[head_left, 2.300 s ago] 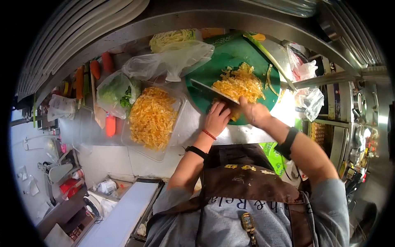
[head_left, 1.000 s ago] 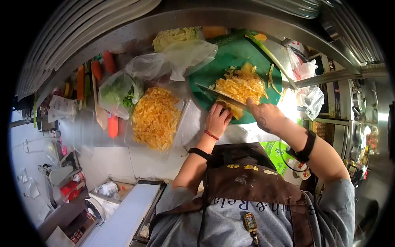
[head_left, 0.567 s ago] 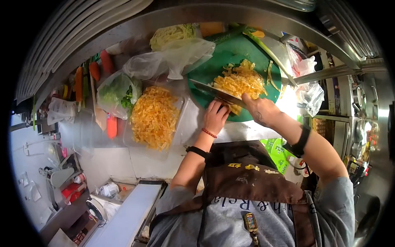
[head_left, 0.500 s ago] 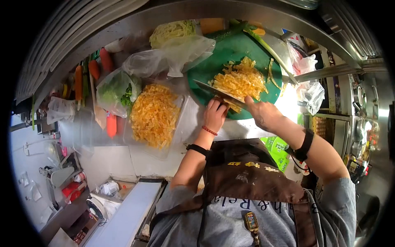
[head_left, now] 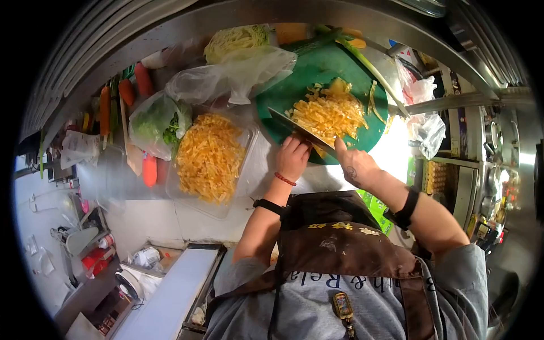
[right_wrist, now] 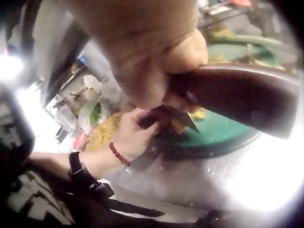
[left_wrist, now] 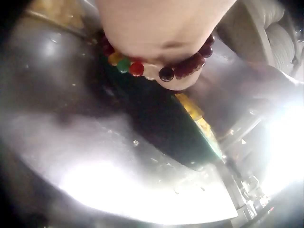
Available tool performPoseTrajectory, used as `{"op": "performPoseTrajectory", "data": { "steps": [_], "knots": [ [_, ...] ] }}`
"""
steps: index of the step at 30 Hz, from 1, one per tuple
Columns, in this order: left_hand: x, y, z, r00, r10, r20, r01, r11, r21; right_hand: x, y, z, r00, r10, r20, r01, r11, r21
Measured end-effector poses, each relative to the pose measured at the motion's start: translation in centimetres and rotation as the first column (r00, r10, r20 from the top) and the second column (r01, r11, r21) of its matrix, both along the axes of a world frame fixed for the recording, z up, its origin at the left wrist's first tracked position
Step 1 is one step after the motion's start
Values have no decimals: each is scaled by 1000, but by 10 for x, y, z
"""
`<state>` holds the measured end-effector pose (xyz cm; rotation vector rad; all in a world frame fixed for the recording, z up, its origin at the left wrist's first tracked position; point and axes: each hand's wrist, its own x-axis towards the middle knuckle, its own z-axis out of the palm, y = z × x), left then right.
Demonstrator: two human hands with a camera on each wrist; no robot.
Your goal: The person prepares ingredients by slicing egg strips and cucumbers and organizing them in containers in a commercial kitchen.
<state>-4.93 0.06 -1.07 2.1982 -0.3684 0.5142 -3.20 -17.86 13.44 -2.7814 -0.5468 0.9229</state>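
My right hand (head_left: pixel 360 168) grips a kitchen knife (head_left: pixel 297 126), whose wooden handle (right_wrist: pixel 242 97) fills much of the right wrist view. The blade lies slantwise across the near left part of a round green cutting board (head_left: pixel 276 93). Behind it is a heap of shredded yellow food strips (head_left: pixel 331 110). On the near side of the blade, my left hand (head_left: pixel 293 158) holds a small yellow piece (head_left: pixel 319 152) with bent fingers, fingertips right at the steel. That piece is mostly hidden by blade and hand. A beaded bracelet (left_wrist: pixel 137 69) circles the left wrist.
Left of the board stands a clear tray (head_left: pixel 249 144) of similar yellow strips (head_left: pixel 209 158). Bagged greens (head_left: pixel 153 127), carrots (head_left: pixel 105 110) and a cabbage (head_left: pixel 237 42) lie around it. A leek (head_left: pixel 374 71) crosses the board's right edge. Metal shelving (head_left: pixel 317 14) runs above the back.
The knife has made small shifts over the board, its handle end now slightly nearer the body. Less of the yellow piece shows in front of the blade. The left hand stays close beside it.
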Motion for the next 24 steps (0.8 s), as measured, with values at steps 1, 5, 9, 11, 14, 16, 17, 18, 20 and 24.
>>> {"op": "performPoseTrajectory", "data": {
  "steps": [1, 5, 9, 11, 14, 16, 17, 18, 20, 24],
  "knots": [
    [-1, 1, -3, 1000, -1, -8, 1, 1000, 7, 1, 1, -11, 1000, -17, 13, 17, 1000, 17],
    [-4, 7, 16, 999, -11, 37, 13, 998, -61, 12, 2, -26, 996, -70, 59, 62, 990, 125],
    [2, 31, 111, 940, 178, 290, -238, 953, 189, 41, -14, 23, 983, 151, 102, -156, 987, 45],
    [20, 39, 145, 973, 89, 213, -172, 894, 413, 60, -25, 53, 912, 405, 69, -393, 908, -144],
    [35, 33, 145, 964, 14, -266, 133, 841, 524, 100, -42, 77, 653, 702, 284, -672, 711, -210],
    [38, 18, 118, 958, -36, -285, 186, 836, 516, 134, -52, 70, 601, 730, 326, -727, 669, -157],
    [43, 8, 105, 960, -45, -276, 178, 859, 479, 149, -57, 62, 572, 750, 333, -746, 644, -169],
    [48, -3, 94, 962, -52, -269, 171, 882, 440, 160, -58, 56, 630, 754, 184, -734, 656, -177],
    [57, -19, 91, 946, -37, -323, 186, 876, 444, 173, -70, 25, 671, 730, 133, -713, 684, -154],
    [68, -44, 93, 909, 36, -414, 199, 837, 509, 198, -80, -21, 667, 718, 201, -688, 696, -205]
  ]
}}
